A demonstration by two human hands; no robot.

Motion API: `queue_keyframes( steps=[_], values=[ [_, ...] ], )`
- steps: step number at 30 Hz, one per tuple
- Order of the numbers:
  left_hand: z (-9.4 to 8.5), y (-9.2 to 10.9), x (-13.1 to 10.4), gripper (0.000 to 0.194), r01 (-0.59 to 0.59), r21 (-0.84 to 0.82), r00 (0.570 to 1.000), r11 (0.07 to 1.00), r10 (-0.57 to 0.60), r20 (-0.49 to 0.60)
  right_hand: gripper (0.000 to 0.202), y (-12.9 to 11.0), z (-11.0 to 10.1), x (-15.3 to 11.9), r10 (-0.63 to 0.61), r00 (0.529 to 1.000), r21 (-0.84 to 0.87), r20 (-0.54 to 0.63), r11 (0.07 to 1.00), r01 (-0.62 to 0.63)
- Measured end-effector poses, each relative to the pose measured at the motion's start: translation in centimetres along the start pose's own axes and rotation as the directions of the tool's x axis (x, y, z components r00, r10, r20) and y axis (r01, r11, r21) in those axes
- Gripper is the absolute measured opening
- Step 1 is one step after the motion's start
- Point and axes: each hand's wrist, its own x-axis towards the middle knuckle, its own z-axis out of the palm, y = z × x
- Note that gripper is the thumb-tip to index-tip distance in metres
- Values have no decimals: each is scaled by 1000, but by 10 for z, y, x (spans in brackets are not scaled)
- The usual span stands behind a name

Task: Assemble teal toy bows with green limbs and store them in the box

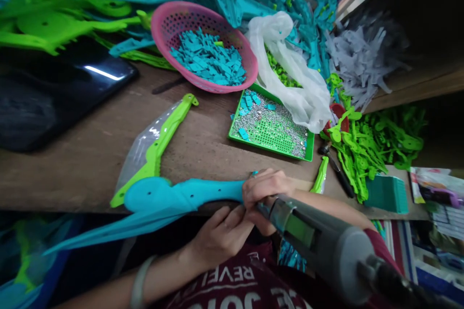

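A long blue plastic piece (208,192) with a round disc end and a tapering blade lies across the table's front edge. My right hand (266,187) is closed around the front end of a grey electric screwdriver (326,241), over the right end of the blue piece. The screwdriver's tip is hidden by the fingers. From below, my left hand (223,234) has its fingers curled against that same end, touching my right hand. Just beyond the blue piece lies a green plastic piece with a clear film bag (154,154).
A pink basket (159,34) holds small blue parts. Beside it, a green tray (270,153) contains screws and blue bits, partly under a white bag (308,101). A hammer (337,169) lies at right near piled green parts (362,154). A dark glossy panel (61,91) lies left.
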Motion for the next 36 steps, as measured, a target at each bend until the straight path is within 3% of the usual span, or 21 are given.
queue_keyframes(
  steps=[4, 5, 7, 9, 10, 14, 21, 24, 27, 29, 32, 34, 36],
  values=[
    [5, -4, -7, 40, -35, 35, 999, 999, 34, 34, 30, -12, -37, 31, -39, 973, 245, -227, 965, 96],
    [6, -5, -8, 39, -57, 45, 996, 997, 55, 63, 32, -9, -48, 39, -23, 943, 229, -331, 968, 105],
    [7, -8, -8, 36, -100, 62, 991, 993, 93, 98, 31, 5, -67, 53, 17, 837, 156, -547, 984, 82],
    [9, -10, -8, 33, -117, 64, 990, 991, 111, 92, 30, 26, -77, 63, 65, 730, 117, -680, 993, 21],
    [9, -10, -8, 32, -116, 60, 990, 991, 111, 85, 33, 35, -79, 65, 88, 705, 128, -704, 992, 4],
    [8, -12, -7, 31, -114, 44, 990, 993, 109, 91, 38, 57, -76, 65, 141, 684, 222, -715, 975, 31],
    [6, -19, -4, 32, -140, 33, 986, 990, 137, 96, 32, 59, -74, 66, 141, 707, 267, -693, 961, 70],
    [2, -22, -1, 32, -157, 22, 984, 987, 154, 93, 33, 38, -77, 67, 153, 662, 251, -734, 967, 55],
    [-8, -18, 10, 30, -95, -77, 989, 992, 103, 109, 27, -8, -80, 63, 90, 616, 212, -782, 969, 128],
    [-15, -12, 23, 34, 65, -202, 992, 977, -42, 120, 23, -43, -79, 57, 54, 643, 213, -764, 962, 172],
    [-23, -5, 52, 35, 317, -331, 948, 889, -307, 82, 23, -85, -73, 44, 64, 705, 286, -706, 937, 201],
    [-25, -3, 70, 30, 334, -384, 938, 861, -344, 44, 27, -100, -69, 35, 82, 737, 344, -671, 915, 212],
    [-25, -4, 83, 18, 253, -427, 962, 868, -271, 19, 30, -105, -67, 29, 76, 762, 373, -643, 901, 224]
  ],
)
